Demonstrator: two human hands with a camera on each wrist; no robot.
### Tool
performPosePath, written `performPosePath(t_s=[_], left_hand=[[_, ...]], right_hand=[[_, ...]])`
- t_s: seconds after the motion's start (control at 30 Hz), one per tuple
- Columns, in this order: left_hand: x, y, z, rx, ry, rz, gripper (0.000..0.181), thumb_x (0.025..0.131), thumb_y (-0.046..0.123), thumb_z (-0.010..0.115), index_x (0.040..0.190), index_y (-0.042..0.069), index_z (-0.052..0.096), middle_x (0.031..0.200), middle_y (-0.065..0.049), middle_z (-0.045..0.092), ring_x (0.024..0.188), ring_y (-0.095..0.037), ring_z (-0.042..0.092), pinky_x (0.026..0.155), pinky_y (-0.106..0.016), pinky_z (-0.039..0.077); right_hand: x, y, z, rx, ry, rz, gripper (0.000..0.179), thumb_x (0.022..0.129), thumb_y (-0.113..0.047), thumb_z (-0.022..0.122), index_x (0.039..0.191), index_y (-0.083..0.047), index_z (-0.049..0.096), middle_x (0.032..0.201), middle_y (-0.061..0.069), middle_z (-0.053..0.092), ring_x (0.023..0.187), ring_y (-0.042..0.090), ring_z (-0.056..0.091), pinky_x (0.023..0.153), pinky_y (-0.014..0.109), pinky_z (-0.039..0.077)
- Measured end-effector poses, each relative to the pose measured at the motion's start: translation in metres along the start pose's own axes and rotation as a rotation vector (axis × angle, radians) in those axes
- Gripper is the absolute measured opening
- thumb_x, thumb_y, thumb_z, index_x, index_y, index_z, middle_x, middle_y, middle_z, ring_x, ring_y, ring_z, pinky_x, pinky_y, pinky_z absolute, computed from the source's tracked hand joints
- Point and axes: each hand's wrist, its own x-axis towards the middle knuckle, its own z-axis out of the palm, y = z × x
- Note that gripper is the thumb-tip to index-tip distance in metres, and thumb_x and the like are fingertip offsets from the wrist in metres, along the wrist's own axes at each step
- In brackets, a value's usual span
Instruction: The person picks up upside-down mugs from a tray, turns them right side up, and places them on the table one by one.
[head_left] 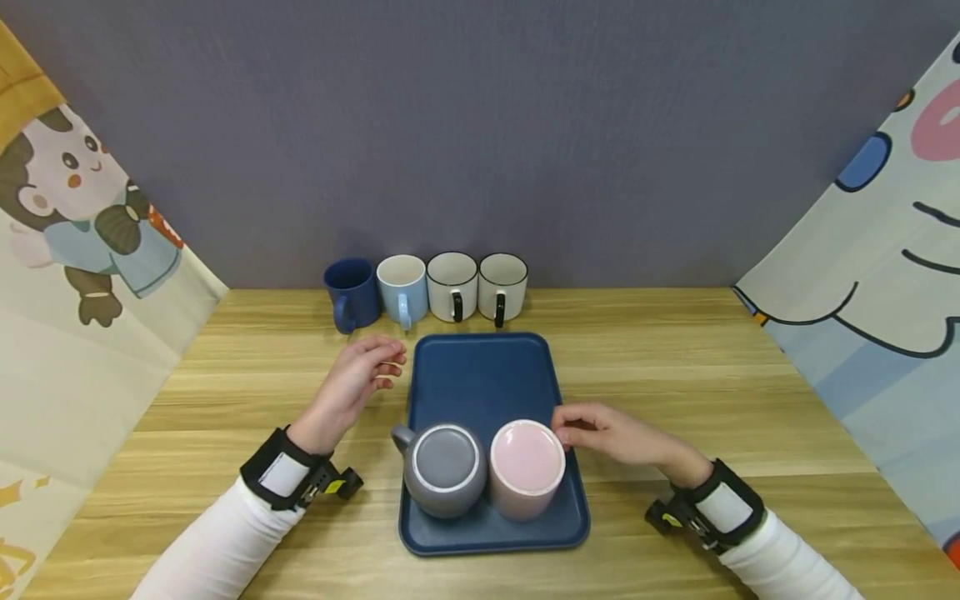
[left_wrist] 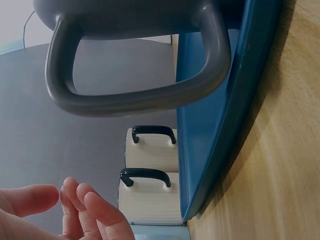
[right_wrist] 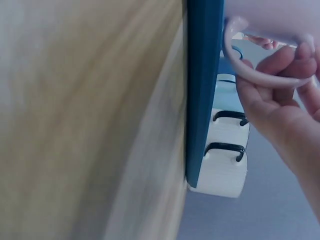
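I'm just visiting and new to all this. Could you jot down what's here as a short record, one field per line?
tray: dark blue, on a wooden table
mugs on tray: grey mug left, pink mug right, both upside down
right hand: fingers curled round the pink mug's handle
left hand: beside the tray, fingers loosely bent, holding nothing
back row, left to right: dark blue mug, light blue mug, two white mugs with black handles, all upright

Pink mug, upside down, on tray
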Motion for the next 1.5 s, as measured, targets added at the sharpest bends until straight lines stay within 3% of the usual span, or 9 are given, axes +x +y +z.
performPosePath(t_s=[0.47, 0.53, 0.63, 0.77, 1.03, 1.2, 1.37, 1.5], left_hand=[[-0.001, 0.001, 0.002, -0.01, 0.008, -0.011, 0.011, 0.099, 0.013, 0.046, 0.099, 0.008, 0.056, 0.084, 0.005, 0.06, 0.075, -0.012, 0.057, 0.067, -0.023, 0.044], [-0.001, 0.002, 0.002, -0.017, 0.007, -0.01, 0.011, 0.099, 0.013, 0.047, 0.098, 0.008, 0.057, 0.084, 0.005, 0.06, 0.075, -0.011, 0.057, 0.067, -0.023, 0.044], [0.0, 0.005, 0.003, -0.027, 0.007, 0.01, 0.011, 0.098, 0.012, 0.047, 0.097, 0.008, 0.057, 0.082, 0.005, 0.06, 0.073, -0.011, 0.057, 0.065, -0.022, 0.044], [0.001, 0.011, 0.002, -0.024, 0.007, 0.045, 0.01, 0.098, 0.013, 0.048, 0.095, 0.01, 0.057, 0.08, 0.007, 0.061, 0.073, -0.01, 0.057, 0.064, -0.022, 0.044], [0.003, 0.024, 0.004, -0.024, 0.016, 0.084, 0.01, 0.098, 0.013, 0.049, 0.092, 0.012, 0.056, 0.081, 0.006, 0.062, 0.073, -0.011, 0.057, 0.064, -0.022, 0.044], [0.005, 0.033, 0.005, -0.01, 0.023, 0.108, 0.01, 0.098, 0.014, 0.05, 0.092, 0.011, 0.057, 0.081, 0.005, 0.063, 0.072, -0.011, 0.057, 0.064, -0.021, 0.044], [0.008, 0.043, 0.011, 0.024, 0.021, 0.141, 0.008, 0.097, 0.016, 0.053, 0.094, 0.01, 0.057, 0.081, 0.005, 0.062, 0.073, -0.01, 0.057, 0.065, -0.023, 0.045], [0.01, 0.051, 0.017, 0.02, 0.018, 0.17, 0.007, 0.096, 0.014, 0.054, 0.092, 0.01, 0.057, 0.08, 0.004, 0.062, 0.071, -0.009, 0.057, 0.063, -0.022, 0.046]], right_hand=[[0.001, -0.005, 0.001, 0.079, 0.017, 0.027, 0.015, 0.1, -0.009, 0.044, 0.091, -0.006, 0.055, 0.082, 0.017, 0.049, 0.078, 0.027, 0.047, 0.066, 0.033, 0.044], [0.0, -0.006, 0.0, 0.132, 0.035, 0.051, 0.016, 0.101, -0.011, 0.042, 0.091, -0.006, 0.054, 0.08, 0.012, 0.048, 0.076, 0.023, 0.047, 0.065, 0.032, 0.042], [-0.001, -0.006, -0.001, 0.295, 0.058, 0.06, 0.016, 0.102, -0.012, 0.04, 0.094, -0.007, 0.054, 0.085, 0.001, 0.049, 0.08, 0.013, 0.048, 0.069, 0.027, 0.043], [0.0, -0.007, -0.004, 0.465, 0.078, 0.008, 0.018, 0.103, -0.009, 0.036, 0.098, -0.01, 0.054, 0.092, -0.008, 0.051, 0.087, 0.005, 0.048, 0.075, 0.021, 0.042], [0.002, -0.006, -0.01, 0.479, 0.102, -0.044, 0.023, 0.103, -0.005, 0.033, 0.098, -0.012, 0.055, 0.092, -0.008, 0.052, 0.087, 0.004, 0.048, 0.075, 0.021, 0.041], [0.003, -0.006, -0.014, 0.545, 0.136, -0.06, 0.027, 0.103, -0.005, 0.03, 0.099, -0.013, 0.056, 0.093, -0.007, 0.052, 0.088, 0.006, 0.048, 0.077, 0.019, 0.041], [0.006, -0.008, -0.019, 0.676, 0.199, -0.066, 0.031, 0.104, -0.007, 0.027, 0.099, -0.013, 0.057, 0.093, -0.007, 0.051, 0.085, 0.007, 0.047, 0.074, 0.018, 0.038], [0.01, -0.008, -0.022, 0.847, 0.251, -0.082, 0.039, 0.104, -0.004, 0.021, 0.108, -0.011, 0.059, 0.106, -0.004, 0.055, 0.095, 0.008, 0.051, 0.083, 0.02, 0.043]])
